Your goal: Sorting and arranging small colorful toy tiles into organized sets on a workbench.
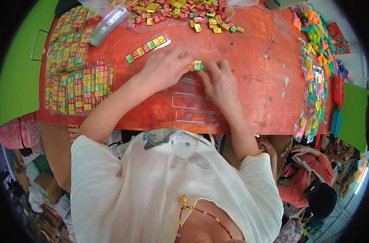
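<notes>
Over the middle of the red table, my left hand is closed on a short row of small coloured boxes, red, green and yellow. From the other side my right hand pinches the row's right end between thumb and fingers. Part of the row is hidden behind my fingers. Several clear narrow plastic trays lie on the table below my hands. Beyond my left hand, a clear tray strip holds a line of the same little boxes, lying at a slant.
A loose pile of little boxes lies at the far edge. Filled strips are stacked at the left, beside a clear plastic roll. Colourful bagged plastic toys line the right side. A person sits at the lower right.
</notes>
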`<state>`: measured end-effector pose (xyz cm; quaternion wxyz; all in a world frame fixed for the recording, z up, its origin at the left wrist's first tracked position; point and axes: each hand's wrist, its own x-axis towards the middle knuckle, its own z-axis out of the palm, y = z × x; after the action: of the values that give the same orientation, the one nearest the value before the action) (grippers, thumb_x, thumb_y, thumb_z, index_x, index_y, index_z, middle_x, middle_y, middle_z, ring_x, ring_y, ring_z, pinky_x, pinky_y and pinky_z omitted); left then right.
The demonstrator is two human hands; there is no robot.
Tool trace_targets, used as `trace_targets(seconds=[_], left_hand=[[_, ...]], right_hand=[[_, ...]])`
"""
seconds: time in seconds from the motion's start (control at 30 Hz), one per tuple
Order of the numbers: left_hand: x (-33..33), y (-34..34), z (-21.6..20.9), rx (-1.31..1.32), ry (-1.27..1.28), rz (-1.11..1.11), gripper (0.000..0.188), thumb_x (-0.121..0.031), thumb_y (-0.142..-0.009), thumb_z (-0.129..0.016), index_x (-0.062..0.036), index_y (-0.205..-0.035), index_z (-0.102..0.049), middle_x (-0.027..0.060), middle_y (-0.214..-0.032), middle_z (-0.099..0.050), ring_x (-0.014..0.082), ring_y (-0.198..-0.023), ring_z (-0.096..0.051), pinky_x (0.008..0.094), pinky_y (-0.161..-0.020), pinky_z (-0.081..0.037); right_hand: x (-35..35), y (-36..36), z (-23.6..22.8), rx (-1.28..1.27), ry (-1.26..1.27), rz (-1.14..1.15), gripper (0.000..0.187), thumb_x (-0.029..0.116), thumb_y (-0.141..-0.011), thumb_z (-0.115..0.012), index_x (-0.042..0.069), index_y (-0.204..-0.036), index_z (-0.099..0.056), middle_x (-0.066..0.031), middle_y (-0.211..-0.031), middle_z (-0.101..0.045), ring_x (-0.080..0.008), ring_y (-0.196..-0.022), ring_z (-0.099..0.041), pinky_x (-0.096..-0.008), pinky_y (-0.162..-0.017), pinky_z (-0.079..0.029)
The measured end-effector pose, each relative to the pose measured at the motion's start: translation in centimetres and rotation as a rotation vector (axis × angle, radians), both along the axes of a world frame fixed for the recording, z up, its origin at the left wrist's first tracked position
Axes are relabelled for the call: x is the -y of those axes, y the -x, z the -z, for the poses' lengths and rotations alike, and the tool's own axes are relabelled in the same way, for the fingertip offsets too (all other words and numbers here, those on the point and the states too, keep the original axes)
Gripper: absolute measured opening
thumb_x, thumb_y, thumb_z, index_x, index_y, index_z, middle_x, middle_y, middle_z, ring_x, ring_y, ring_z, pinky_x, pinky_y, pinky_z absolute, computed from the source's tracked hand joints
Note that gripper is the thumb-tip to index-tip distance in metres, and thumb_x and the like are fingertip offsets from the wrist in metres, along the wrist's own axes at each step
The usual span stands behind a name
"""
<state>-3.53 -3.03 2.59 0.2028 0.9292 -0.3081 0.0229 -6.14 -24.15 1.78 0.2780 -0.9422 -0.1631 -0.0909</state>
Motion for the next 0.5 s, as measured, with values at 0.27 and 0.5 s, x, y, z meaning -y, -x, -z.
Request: trace_targets(seconds=[0.27, 0.5], left_hand=[[-3.1, 2.2, 1.6, 0.061, 0.051, -0.052, 0.044, -0.019, -0.091, -0.068, -0.0134, -0.133, -0.057, 0.013, -0.104, -0.055, 0.0324, -0.09, -0.066, 0.0426, -0.073, -0.056], [-3.5, 3.4, 2.9, 0.057, 0.085, -0.147, 0.059, -0.023, -0.092, -0.065, -0.0107, -0.147, -0.045, 0.0156, -0.147, -0.045, 0.0341, -0.134, -0.044, 0.0491, -0.108, -0.036]], right_hand=[[-2.4, 1.7, 0.6, -0.041, 0.01, -0.064, 0.041, 0.018, -0.087, -0.072, 0.005, -0.123, -0.058, -0.0166, -0.094, -0.057, -0.0352, -0.083, -0.063, -0.0444, -0.07, -0.054], [-1.1, 1.3, 1.2, 0.064, 0.074, -0.141, 0.036, 0.012, -0.087, -0.069, 0.009, -0.122, -0.063, -0.0122, -0.092, -0.057, -0.0305, -0.081, -0.062, -0.0416, -0.068, -0.053]])
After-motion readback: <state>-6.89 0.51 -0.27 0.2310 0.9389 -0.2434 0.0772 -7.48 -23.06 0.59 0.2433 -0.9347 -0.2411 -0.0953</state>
